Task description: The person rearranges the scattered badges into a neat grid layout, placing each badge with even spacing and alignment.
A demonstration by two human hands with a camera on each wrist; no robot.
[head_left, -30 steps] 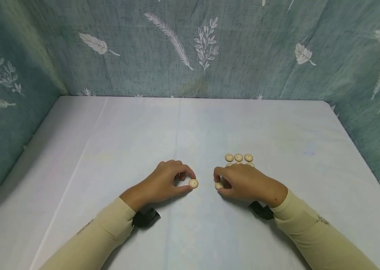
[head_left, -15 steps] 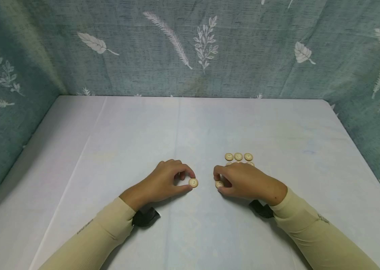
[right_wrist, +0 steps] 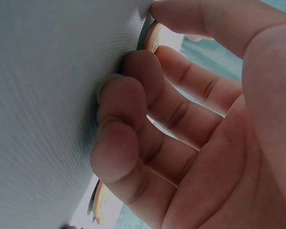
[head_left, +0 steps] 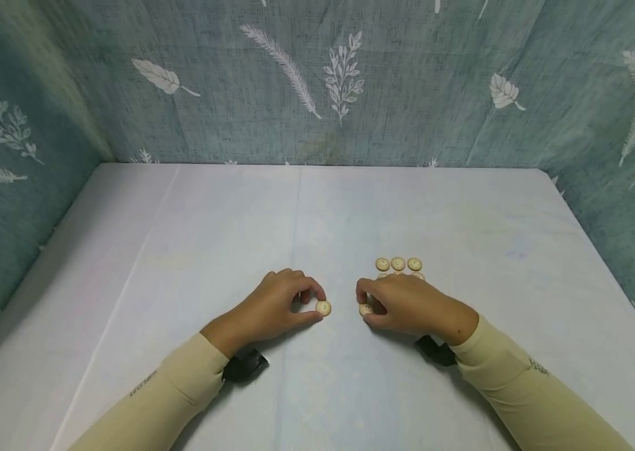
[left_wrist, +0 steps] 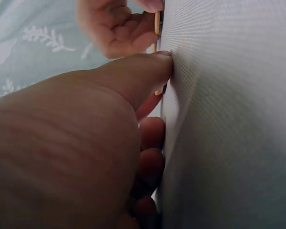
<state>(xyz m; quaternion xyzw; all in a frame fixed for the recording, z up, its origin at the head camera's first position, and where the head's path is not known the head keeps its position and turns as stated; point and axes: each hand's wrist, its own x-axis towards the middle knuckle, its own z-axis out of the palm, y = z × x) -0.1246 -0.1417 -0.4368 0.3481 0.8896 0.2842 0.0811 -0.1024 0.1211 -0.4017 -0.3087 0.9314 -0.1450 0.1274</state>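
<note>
Thumb and index finger of my left hand pinch a round, pale wooden button at its edges, low over the white cloth. To the right, my right hand pinches a second wooden button, partly covered by the fingers in the head view. The right wrist view shows that button on edge between thumb and index finger, while the other fingers curl close to the cloth. In the left wrist view, the thumb hides most of the left button.
Beyond the right hand, a row of 3 wooden buttons lies on the white cloth. Another row just in front, with a button at its right end, is partly hidden by that hand. A green leaf-patterned curtain encloses the table.
</note>
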